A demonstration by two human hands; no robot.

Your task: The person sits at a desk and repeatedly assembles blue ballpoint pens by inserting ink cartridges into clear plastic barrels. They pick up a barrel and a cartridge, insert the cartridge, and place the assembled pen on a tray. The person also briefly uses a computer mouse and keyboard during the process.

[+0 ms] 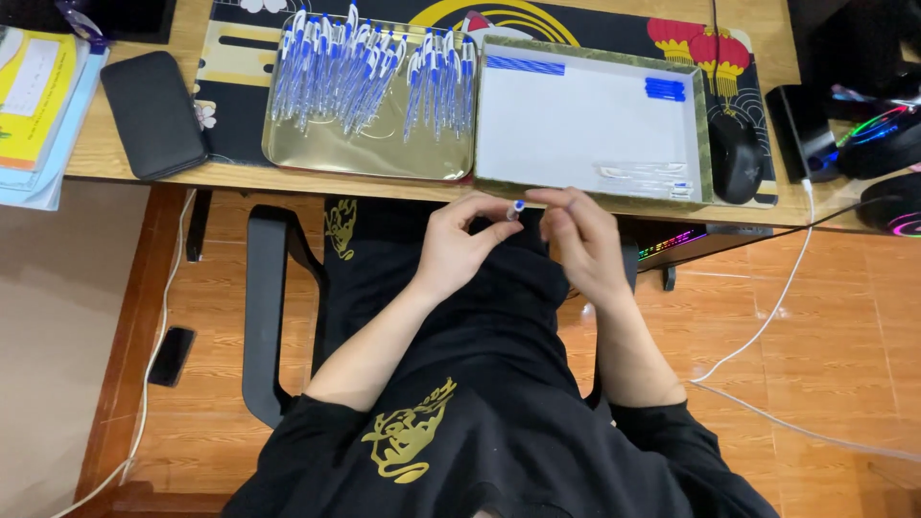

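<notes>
Over the lap, just below the desk edge, both hands meet on one small pen (pixel 516 208) w/ a blue tip. Left hand (pixel 459 245) has thumb & forefinger pinched shut on its lower end; right hand (pixel 578 240) curls over from the other side, fingers bent close at the pen's top, but can't tell if they actually grip it.

Right above, touching the desk's front edge, sits a shallow white box tray (pixel 585 120) w/ an olive rim, smooth flat floor, blue bits (pixel 666 89) in the far corner & a few clear plastic barrels (pixel 648 176) near the front. Beside it to the left, a shiny gold metal tray (pixel 365 153) holds rows of blue-and-white pens (pixel 369 72). Both rest on a printed desk mat (pixel 230 58).

Black mouse (pixel 735 146) lies just right of the box; matte black pouch (pixel 153 115) well left. White cable (pixel 767 326) trails over the wooden floor.
</notes>
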